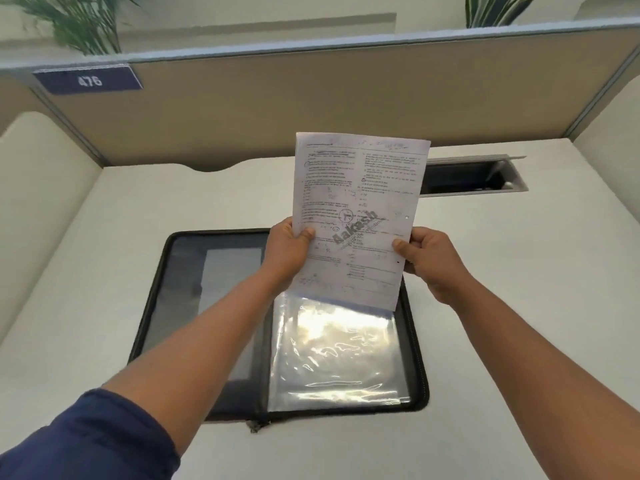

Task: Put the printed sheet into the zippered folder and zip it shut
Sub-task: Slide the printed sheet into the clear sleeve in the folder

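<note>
A printed sheet (360, 202) with two columns of text and a grey watermark is held upright above the desk. My left hand (287, 251) pinches its left edge and my right hand (433, 261) pinches its right edge, thumbs on the front. Under it a black zippered folder (173, 292) lies wide open on the desk. Its right half carries shiny clear plastic sleeves (336, 355); its left half has a dark pocket with a grey panel. The sheet's lower edge hangs just over the top of the sleeves. The zipper end (255, 426) sticks out at the folder's front edge.
The white desk (86, 306) is enclosed by tan cubicle partitions (277, 105), with a blue number plate (88, 81) at the upper left. An open cable slot (474, 176) is set into the desk behind the sheet. Green plants stand beyond the partition.
</note>
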A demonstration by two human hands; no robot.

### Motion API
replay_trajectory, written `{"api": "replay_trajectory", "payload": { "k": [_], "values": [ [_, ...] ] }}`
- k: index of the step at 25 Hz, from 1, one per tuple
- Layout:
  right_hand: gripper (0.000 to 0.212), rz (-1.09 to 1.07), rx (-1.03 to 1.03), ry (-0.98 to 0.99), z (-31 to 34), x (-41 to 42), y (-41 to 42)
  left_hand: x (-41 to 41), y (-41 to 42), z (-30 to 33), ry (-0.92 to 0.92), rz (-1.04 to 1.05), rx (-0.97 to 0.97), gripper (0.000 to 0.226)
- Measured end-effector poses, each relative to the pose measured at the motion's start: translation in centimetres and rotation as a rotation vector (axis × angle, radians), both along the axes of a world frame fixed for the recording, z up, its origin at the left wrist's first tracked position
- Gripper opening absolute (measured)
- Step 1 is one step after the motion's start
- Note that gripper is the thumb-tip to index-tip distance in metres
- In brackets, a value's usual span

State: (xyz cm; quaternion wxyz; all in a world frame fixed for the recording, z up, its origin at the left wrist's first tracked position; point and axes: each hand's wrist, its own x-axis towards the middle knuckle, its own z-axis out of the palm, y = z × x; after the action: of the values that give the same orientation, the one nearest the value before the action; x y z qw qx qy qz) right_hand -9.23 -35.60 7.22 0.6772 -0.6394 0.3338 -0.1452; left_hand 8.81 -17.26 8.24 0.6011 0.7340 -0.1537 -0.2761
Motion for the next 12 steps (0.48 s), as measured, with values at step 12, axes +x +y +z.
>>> {"api": "replay_trajectory", "payload": {
  "k": [12],
  "values": [
    [0.014,-0.074,0.016,0.116,-0.9,9.4,-4.5,7.6,0.9,-4.6,0.160,0.326,-0.009,0.015]
  ]
}}
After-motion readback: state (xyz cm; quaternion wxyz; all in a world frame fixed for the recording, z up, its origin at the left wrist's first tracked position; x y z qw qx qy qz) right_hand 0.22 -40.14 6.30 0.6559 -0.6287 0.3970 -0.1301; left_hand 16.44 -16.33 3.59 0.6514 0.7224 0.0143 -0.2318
